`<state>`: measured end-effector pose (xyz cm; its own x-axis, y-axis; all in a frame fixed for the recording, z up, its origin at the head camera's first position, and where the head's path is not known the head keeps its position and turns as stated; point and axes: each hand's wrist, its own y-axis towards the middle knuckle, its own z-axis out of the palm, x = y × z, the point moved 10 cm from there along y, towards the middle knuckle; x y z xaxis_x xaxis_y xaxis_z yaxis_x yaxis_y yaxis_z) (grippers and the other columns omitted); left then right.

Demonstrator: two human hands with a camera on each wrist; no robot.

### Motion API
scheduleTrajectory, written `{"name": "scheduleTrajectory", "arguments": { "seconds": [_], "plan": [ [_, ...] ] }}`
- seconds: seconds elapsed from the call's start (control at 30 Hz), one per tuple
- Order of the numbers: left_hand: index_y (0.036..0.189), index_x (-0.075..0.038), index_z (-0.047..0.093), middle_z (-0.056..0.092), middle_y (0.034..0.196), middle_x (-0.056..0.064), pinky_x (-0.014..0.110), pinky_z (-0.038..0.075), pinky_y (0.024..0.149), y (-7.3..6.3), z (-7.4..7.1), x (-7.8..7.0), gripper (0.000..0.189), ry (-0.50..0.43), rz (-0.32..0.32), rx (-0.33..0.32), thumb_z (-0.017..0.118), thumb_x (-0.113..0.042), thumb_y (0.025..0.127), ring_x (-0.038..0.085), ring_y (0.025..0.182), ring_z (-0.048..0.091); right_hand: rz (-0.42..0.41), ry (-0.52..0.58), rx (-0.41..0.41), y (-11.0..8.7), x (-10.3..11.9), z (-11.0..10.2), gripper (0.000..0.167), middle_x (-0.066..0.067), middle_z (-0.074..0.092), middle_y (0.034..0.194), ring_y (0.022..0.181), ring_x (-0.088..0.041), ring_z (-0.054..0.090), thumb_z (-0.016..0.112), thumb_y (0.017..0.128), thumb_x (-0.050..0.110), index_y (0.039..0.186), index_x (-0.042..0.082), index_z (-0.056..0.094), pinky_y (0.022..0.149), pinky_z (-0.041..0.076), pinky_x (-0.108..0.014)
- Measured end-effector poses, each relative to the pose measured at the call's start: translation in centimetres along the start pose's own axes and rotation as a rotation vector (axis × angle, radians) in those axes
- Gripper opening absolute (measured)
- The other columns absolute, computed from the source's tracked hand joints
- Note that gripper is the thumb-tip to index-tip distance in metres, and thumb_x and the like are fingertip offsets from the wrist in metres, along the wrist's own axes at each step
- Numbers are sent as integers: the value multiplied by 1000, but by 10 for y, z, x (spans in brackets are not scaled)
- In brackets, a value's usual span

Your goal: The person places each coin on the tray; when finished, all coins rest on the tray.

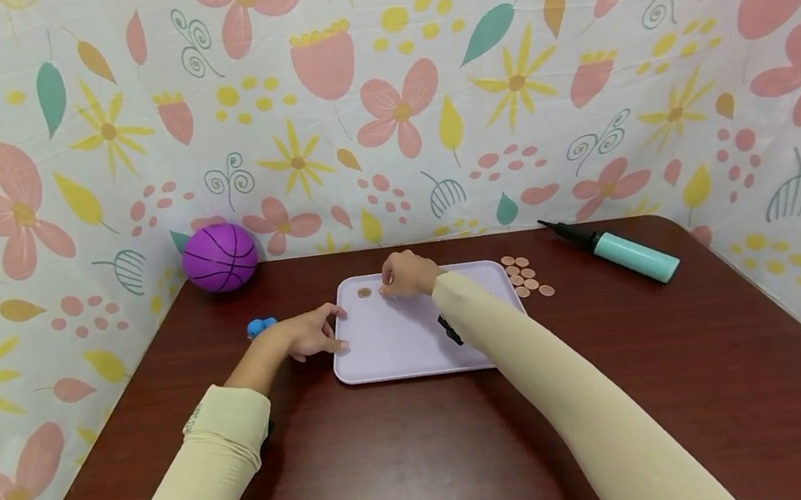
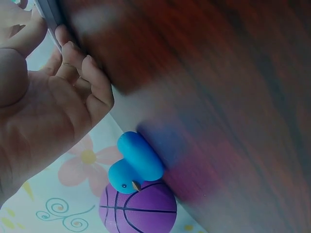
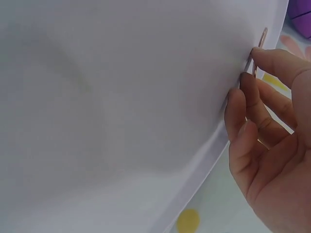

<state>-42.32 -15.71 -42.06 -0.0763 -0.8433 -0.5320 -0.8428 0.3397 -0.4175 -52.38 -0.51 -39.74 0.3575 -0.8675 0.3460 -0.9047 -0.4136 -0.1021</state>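
Observation:
A light lavender tray (image 1: 411, 336) lies on the table, with a copper-coloured coin (image 1: 364, 293) flat near its far left corner. Just right of that coin, my right hand (image 1: 411, 274) pinches another copper coin (image 3: 254, 69) between thumb and fingertips, low over the tray surface. Its remaining fingers are bent beside the tray floor in the right wrist view. My left hand (image 1: 311, 333) rests at the tray's left rim, thumb and forefinger spread apart along the edge. In the left wrist view its other fingers are loosely bent outside the rim.
Several copper coins (image 1: 530, 284) lie right of the tray. A teal hand pump (image 1: 634, 255) with a black nozzle is at the back right. A purple ball (image 1: 220, 258) sits at the back left, and a blue toy bird (image 2: 138, 162) stands beside my left hand.

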Motion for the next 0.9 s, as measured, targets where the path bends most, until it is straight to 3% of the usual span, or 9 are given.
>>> {"name": "scheduleTrajectory", "arguments": {
  "seconds": [0.43,0.9],
  "plan": [
    [141,-15,35,54,108,9,33,49,60,1,-1,-1,58,1,6,-8,68,-30,95,20,83,52,9,86,4,2,-2,5,24,-2,66,103,89,-17,58,71,93,30,107,11,72,81,48,-33],
    [142,-15,35,54,110,9,32,48,60,0,1,-1,58,-7,9,-5,67,-29,96,19,79,52,-7,113,18,-2,-2,6,22,-1,67,95,78,-13,62,70,94,30,105,12,72,75,49,-29]
  ]
}}
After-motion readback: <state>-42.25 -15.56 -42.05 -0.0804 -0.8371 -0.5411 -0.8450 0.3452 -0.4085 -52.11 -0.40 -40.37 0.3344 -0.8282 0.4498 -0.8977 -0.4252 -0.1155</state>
